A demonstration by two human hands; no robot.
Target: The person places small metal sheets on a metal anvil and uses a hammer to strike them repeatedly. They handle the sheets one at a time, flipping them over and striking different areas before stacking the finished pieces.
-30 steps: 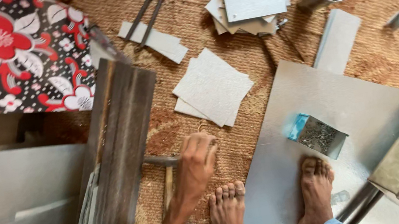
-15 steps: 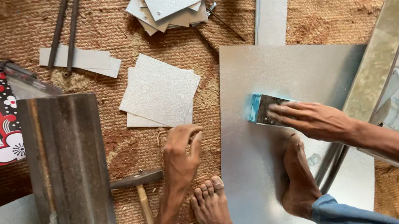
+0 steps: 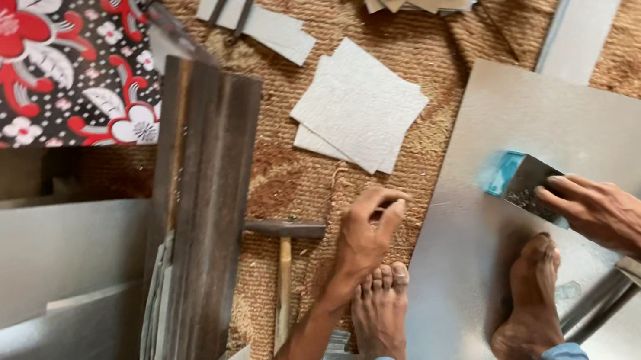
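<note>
Small blue-edged metal box (image 3: pixel 521 181) on flat sheet (image 3: pixel 476 267)

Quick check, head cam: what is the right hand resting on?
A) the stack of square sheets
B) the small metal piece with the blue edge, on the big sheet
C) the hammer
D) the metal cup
B: the right hand has its fingers on the small metal piece with the blue edge, which lies on the large metal sheet; the hammer lies beside the left hand.
</note>
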